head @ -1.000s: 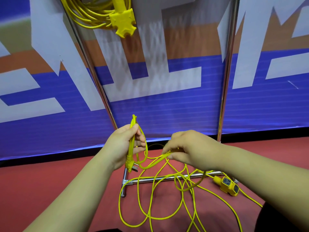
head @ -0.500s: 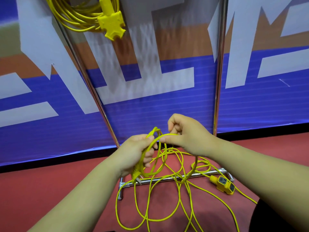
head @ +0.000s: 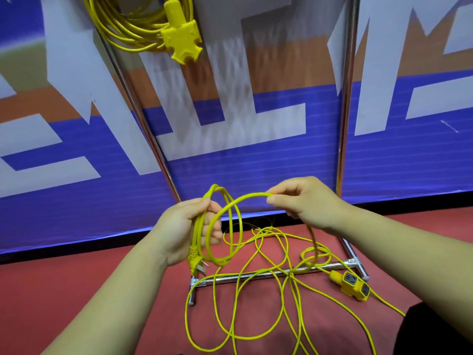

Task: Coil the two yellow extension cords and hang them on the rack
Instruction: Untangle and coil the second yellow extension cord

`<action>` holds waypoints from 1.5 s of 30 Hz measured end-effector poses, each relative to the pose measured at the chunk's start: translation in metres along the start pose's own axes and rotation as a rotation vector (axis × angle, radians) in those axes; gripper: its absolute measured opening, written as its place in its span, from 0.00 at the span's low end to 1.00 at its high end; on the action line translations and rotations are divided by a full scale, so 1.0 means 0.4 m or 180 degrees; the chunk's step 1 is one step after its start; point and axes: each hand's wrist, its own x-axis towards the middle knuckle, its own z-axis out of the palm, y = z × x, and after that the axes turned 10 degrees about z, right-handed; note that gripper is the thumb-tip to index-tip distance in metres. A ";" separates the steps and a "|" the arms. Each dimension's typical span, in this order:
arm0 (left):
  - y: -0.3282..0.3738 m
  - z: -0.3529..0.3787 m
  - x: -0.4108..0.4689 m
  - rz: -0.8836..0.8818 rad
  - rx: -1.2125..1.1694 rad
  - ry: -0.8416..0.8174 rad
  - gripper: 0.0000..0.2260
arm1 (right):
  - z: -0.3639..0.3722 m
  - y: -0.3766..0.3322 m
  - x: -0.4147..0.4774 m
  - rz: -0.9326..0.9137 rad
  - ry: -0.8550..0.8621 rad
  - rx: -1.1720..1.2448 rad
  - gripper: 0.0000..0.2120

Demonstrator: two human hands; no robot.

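Note:
My left hand (head: 184, 231) grips a few small loops of a yellow extension cord (head: 258, 283), with its plug (head: 195, 265) hanging below my fist. My right hand (head: 304, 203) pinches the same cord a little to the right, and the strand arcs between both hands. The remaining cord lies tangled on the red floor, ending in a yellow socket block (head: 352, 284). A second yellow cord (head: 133, 24) hangs coiled at the top left of the metal rack (head: 344, 124), its multi-way socket (head: 181, 39) dangling below.
The rack's chrome base bar (head: 256, 275) lies on the red floor (head: 76, 285) under the tangle. A blue, white and orange banner wall (head: 256, 162) stands right behind the rack. A dark shape (head: 435, 331) sits at the bottom right corner.
My right hand has risen from the floor tangle and drawn a fresh loop of cord up beside my left hand. My left fist now holds more loops.

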 end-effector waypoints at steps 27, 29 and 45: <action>0.006 0.038 0.007 0.0393 0.0018 -0.0530 0.12 | -0.048 -0.004 0.024 0.0032 -0.0484 -0.0466 0.04; -0.006 0.036 0.011 0.0515 0.0335 -0.0637 0.12 | -0.051 -0.015 0.020 -0.0040 -0.0203 -0.0478 0.03; -0.139 0.184 0.064 0.0120 0.1478 -0.0743 0.03 | -0.007 -0.103 -0.018 -0.0278 0.0408 0.0576 0.02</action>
